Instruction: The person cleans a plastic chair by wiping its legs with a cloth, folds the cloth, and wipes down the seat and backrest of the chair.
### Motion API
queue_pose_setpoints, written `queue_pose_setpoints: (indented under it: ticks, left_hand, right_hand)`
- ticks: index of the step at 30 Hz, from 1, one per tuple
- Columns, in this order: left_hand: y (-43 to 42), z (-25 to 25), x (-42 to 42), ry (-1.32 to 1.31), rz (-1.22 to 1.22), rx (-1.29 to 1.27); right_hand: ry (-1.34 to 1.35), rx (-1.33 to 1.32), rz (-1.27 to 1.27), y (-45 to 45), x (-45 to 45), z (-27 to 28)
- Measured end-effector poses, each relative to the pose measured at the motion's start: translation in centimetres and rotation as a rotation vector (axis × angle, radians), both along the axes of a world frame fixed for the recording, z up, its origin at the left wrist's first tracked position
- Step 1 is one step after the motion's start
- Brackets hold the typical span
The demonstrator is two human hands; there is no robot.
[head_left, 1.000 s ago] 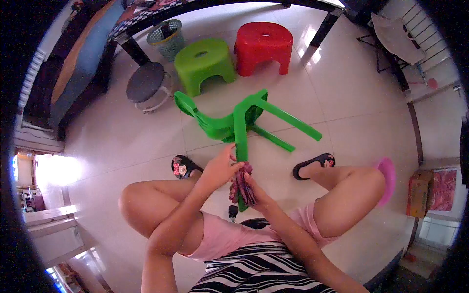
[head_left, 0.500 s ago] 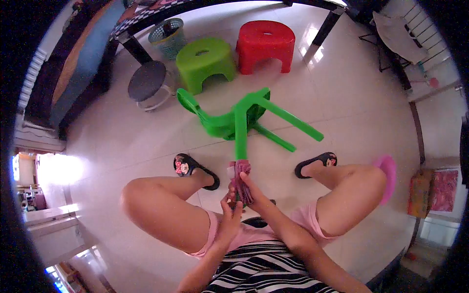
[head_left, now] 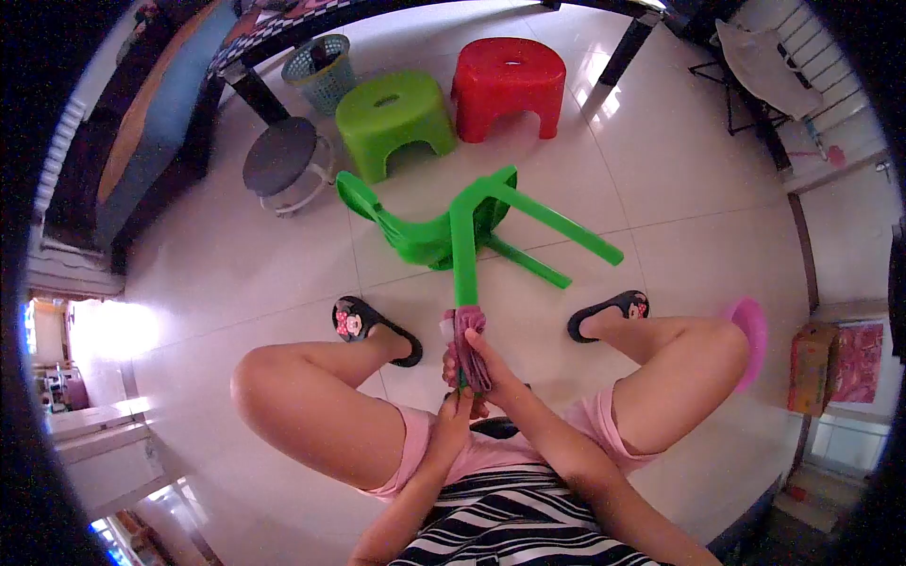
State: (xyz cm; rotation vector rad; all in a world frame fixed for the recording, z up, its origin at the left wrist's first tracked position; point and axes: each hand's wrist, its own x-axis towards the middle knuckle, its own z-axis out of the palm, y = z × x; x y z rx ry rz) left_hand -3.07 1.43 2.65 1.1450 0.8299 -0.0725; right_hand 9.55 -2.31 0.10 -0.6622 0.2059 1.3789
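A green plastic child's chair [head_left: 425,241] lies tipped over on the floor, one leg pointing back at me. Around the near part of that leg is a mauve-pink cloth [head_left: 469,325], bunched and folded. My right hand [head_left: 488,363] grips the cloth against the leg, thumb on top and fingers underneath. Closed at the leg's near end, just below the cloth, is my left hand [head_left: 459,407]; a bit of green shows there, and its fingers are partly hidden.
Beyond the chair stand a light-green stool [head_left: 392,118], a red stool [head_left: 510,85], a round grey-topped stool [head_left: 281,156] and a plastic basket [head_left: 321,80]. Table legs [head_left: 630,47] rise behind. A pink round object [head_left: 752,340] is beside my right knee, near a cardboard box [head_left: 812,373].
My left hand has shifted slightly, its fingers now closed at the leg's end. The right hand keeps its grip on the cloth. The whole view has shifted a little.
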Motion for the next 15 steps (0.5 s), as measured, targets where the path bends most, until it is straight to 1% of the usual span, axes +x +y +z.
queue_pose_setpoints:
  ticks: [5, 7, 10, 13, 15]
  left_hand:
    - [0.0, -1.0, -0.2, 0.022, 0.024, -0.061]
    - [-0.2, -1.0, -0.2, 0.019, 0.062, -0.1]
    - [-0.3, -0.3, 0.2, 0.099, 0.084, 0.015]
    - [-0.1, -0.9, 0.2, 0.04, 0.131, -0.099]
    - [0.2, -0.7, 0.1, 0.022, 0.107, -0.085]
  right_hand:
    - [-0.02, 0.015, -0.002, 0.2, 0.1, 0.2]
    - [-0.018, -0.032, 0.001, 0.2, 0.2, 0.6]
    - [-0.031, -0.056, 0.024, 0.4, 0.5, 0.6]
    - [-0.103, -0.061, 0.033, 0.9, 1.0, 1.0]
    - [-0.111, -0.058, 0.018, 1.4, 1.2, 1.0]
